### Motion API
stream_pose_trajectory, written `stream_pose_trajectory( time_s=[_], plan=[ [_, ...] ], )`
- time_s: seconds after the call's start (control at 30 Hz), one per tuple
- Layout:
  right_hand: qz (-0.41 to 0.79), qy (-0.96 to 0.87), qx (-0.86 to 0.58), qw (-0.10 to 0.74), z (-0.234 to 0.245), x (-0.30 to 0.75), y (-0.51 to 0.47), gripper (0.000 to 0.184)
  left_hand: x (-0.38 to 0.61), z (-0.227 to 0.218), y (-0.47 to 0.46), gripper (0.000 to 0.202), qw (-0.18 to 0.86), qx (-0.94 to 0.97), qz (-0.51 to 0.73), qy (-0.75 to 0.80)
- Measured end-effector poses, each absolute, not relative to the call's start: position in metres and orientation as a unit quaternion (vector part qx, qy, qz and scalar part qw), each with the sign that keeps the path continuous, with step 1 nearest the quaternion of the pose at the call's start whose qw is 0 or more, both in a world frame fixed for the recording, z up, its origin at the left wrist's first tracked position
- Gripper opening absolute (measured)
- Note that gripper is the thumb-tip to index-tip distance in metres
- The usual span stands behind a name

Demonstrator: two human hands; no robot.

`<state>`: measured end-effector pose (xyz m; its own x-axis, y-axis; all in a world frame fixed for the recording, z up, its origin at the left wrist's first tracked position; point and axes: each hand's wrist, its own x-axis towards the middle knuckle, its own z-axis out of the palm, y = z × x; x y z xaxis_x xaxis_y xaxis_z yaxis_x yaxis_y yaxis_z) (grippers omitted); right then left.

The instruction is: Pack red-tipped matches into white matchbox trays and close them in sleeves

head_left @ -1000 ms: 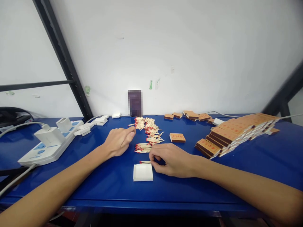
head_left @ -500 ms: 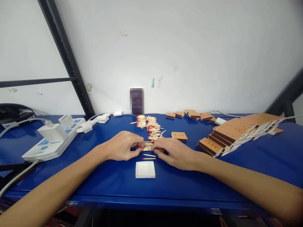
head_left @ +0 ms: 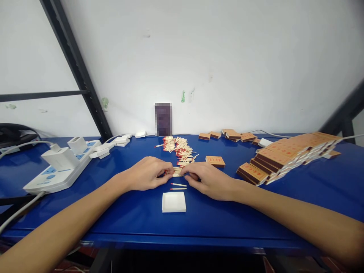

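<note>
My left hand (head_left: pixel 149 173) is closed on the red-headed ends of a small bunch of matches (head_left: pixel 177 171), thumb and fingertips pinched together. At the plain ends of the same bunch, my right hand (head_left: pixel 209 179) has its fingers bent round and the thumb close beneath them; its exact contact is partly hidden. Two loose matches (head_left: pixel 178 188) lie just nearer to me, red heads to the left. Below them sits a white matchbox tray (head_left: pixel 173 202), with nothing in it. Beyond my hands a heap of matches (head_left: pixel 184 149) stretches toward the wall.
An orange matchbox (head_left: pixel 215 161) lies beyond my right hand. A large stack of matchboxes (head_left: pixel 280 153) stands at the right, with more matchboxes (head_left: pixel 233 134) by the wall. White trays (head_left: pixel 122 141) and a power strip (head_left: pixel 61 170) with chargers are at the left. A pixelated dark panel (head_left: pixel 163 119) leans at the back.
My right thumb and fingers have shifted slightly apart at the matches' plain ends. The left hand keeps its pinch. The whole view has moved a little; the tray and two loose matches stay in place.
</note>
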<state>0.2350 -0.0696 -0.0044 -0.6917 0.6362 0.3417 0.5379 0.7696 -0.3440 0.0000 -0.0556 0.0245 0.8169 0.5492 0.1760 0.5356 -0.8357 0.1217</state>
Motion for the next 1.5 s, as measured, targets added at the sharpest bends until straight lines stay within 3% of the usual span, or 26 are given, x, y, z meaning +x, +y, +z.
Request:
stream_pose_trajectory(
  time_s=[0.4, 0.87, 1.5],
  plan=[
    [0.124, -0.904, -0.338, 0.229, -0.006, 0.234, -0.069, 0.008, 0.002, 0.025, -0.058, 0.014, 0.042, 0.953, 0.095, 0.286],
    [0.14, -0.916, -0.318, 0.203, -0.004, 0.235, -0.069, 0.017, 0.011, 0.026, -0.065, 0.011, 0.124, 0.935, 0.104, 0.315],
    [0.13, -0.922, -0.286, 0.226, -0.006, 0.238, -0.068, 0.018, 0.004, 0.028, -0.061, 0.014, 0.09, 0.948, 0.1, 0.289]
  ],
)
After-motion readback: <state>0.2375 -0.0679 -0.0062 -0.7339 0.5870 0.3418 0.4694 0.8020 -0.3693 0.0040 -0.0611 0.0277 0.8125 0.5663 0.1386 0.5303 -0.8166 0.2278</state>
